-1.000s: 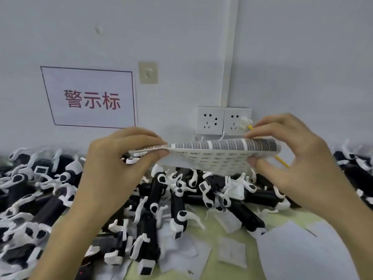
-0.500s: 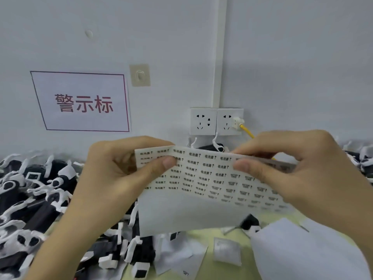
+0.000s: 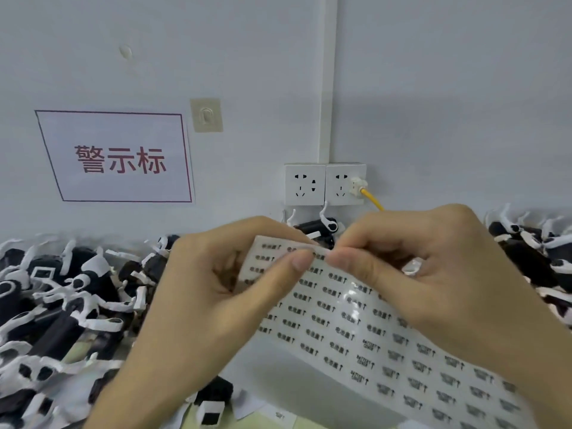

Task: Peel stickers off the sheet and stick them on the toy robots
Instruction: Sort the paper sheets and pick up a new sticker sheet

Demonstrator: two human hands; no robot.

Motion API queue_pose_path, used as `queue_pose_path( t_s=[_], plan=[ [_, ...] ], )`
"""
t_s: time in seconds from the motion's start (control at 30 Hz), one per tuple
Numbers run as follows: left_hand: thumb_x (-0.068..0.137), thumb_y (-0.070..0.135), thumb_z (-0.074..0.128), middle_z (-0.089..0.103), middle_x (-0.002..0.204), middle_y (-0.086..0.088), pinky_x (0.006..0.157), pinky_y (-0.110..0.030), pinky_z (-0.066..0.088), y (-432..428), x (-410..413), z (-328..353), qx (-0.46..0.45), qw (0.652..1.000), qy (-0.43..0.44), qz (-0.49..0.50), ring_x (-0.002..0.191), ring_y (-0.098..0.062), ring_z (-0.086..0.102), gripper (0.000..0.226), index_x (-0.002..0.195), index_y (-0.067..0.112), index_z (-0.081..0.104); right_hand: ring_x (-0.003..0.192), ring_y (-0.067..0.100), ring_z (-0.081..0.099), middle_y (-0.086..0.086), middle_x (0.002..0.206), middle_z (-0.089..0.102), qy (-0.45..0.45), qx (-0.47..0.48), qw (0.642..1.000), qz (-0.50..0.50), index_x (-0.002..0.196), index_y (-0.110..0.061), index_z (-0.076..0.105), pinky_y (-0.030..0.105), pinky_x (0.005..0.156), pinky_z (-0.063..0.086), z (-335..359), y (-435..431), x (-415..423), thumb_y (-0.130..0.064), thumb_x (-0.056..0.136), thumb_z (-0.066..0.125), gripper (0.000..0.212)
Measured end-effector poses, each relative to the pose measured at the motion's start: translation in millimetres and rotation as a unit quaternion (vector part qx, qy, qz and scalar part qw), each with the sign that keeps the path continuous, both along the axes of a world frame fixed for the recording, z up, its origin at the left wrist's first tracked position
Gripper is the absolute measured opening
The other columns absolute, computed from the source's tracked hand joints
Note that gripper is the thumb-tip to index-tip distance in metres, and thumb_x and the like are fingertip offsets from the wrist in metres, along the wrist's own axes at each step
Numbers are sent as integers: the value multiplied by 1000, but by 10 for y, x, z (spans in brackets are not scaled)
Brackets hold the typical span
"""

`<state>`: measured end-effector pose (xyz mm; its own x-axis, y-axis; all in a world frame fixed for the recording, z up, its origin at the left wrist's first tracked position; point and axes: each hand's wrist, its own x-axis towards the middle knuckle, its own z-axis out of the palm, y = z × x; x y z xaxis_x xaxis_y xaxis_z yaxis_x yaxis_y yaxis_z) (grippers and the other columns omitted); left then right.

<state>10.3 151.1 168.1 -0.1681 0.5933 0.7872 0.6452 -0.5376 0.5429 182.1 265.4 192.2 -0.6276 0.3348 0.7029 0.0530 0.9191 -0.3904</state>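
Our left hand (image 3: 216,292) and right hand (image 3: 439,274) pinch the sticker sheet (image 3: 349,332) at its far edge, fingers (image 3: 301,261) curled, above toy robots (image 3: 77,289).

Bare left hand (image 3: 213,298) and right hand (image 3: 439,274), nails trimmed short.

**Both hands raised, gripping one sheet at its top edge**

Left hand (image 3: 223,292): forearm enters from the bottom edge, left of centre, and rises to a straight wrist. The thumb lies flat across the face of the sticker sheet (image 3: 340,323) and the fingers are curled behind it.

Right hand (image 3: 433,274): forearm enters from the lower right corner. All fingers are curled, and thumb and forefinger pinch the sheet's top edge. The two thumb tips sit just beside each other; contact between them cannot be confirmed.
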Motion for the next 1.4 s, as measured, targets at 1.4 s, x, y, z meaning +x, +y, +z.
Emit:
queue_pose_path(
  t_s=[1.4],
  plan=[
    [97, 31, 66, 77, 110, 8, 81, -23, 56, 234, -861, -352, -359, 933, -9, 17, 98, -8, 74, 28, 125, 34, 68, 49, 21, 59, 14, 70, 70, -259, -364, 895, 15, 90, -11, 78, 25, 49, 48, -674, 1421, 357, -41, 85, 73, 31]
  ],
)
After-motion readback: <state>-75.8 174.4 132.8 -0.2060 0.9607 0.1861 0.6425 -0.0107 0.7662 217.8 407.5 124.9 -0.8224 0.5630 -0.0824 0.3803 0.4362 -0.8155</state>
